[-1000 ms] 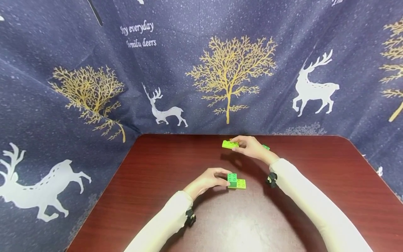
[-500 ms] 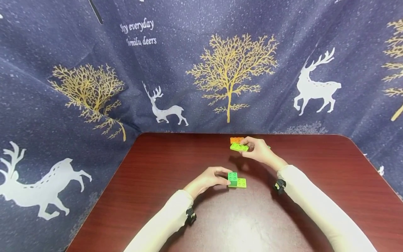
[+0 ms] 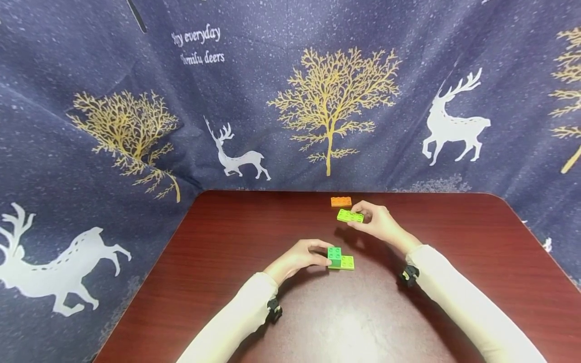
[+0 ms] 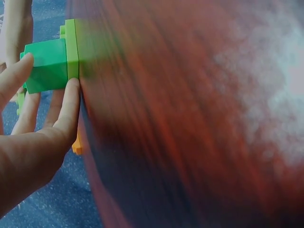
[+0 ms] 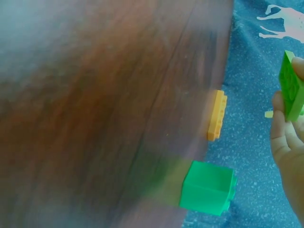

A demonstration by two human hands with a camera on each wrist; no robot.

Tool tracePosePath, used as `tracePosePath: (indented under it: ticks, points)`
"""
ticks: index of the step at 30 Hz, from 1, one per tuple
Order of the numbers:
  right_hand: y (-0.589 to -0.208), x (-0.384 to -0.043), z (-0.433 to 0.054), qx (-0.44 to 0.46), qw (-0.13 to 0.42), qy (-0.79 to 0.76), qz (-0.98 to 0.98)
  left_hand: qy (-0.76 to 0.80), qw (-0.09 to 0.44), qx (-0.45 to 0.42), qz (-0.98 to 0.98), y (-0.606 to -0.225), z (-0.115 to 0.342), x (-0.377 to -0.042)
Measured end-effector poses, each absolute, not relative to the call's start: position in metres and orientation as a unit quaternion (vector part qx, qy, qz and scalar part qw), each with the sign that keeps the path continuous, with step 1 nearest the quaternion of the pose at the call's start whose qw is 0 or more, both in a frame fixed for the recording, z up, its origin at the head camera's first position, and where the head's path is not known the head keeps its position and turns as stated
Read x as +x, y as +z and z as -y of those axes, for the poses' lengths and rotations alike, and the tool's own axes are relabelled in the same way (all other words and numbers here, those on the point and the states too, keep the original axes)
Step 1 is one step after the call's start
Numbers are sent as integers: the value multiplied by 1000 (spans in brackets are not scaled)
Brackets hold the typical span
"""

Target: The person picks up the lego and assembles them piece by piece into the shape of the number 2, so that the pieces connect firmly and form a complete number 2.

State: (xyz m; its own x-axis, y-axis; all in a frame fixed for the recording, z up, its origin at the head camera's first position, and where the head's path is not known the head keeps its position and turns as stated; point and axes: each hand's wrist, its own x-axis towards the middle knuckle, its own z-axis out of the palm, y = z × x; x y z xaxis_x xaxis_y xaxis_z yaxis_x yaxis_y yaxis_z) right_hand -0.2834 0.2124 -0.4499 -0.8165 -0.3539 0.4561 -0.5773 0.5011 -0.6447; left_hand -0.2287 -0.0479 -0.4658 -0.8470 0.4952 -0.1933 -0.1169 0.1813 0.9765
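Note:
A green toy building brick (image 3: 334, 255) sits on the left half of a lime plate brick (image 3: 348, 262) at mid-table. My left hand (image 3: 299, 259) holds this pair from the left. In the left wrist view, the thumb touches the green brick (image 4: 46, 65) and a fingertip meets the edge of the lime plate brick (image 4: 72, 50). Farther back and to the right, my right hand (image 3: 380, 223) pinches a second lime plate brick (image 3: 350, 216) by its right end, above the table. That held plate (image 5: 290, 88) appears studded in the right wrist view.
An orange plate brick (image 3: 341, 201) lies near the back edge of the dark red wooden table (image 3: 254, 217), just behind the right hand's plate. A dark blue cloth (image 3: 290, 101) printed with deer and trees hangs behind the table.
My right hand has brought its lime plate brick rightward and nearer, uncovering the orange plate brick. A green piece behind that hand is now hidden. The left hand has stayed on its bricks.

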Motion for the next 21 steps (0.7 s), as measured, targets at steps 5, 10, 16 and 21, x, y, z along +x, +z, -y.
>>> tracePosePath:
  ticks: [5,10,16,21]
  points:
    - [-452,-277,-218,282,142,396,862,630,244,131,-726,-468,48,-229]
    - [-455,-266,-222,300,146,382,862,635,243,137,-720,-470,48,-230]
    - [-455,-250,-222,307,123,400,855,636,247,135,-718,-468,48,-230]
    - [-453,-241,-218,315,108,408,850,628,244,132,-727,-468,47,-231]
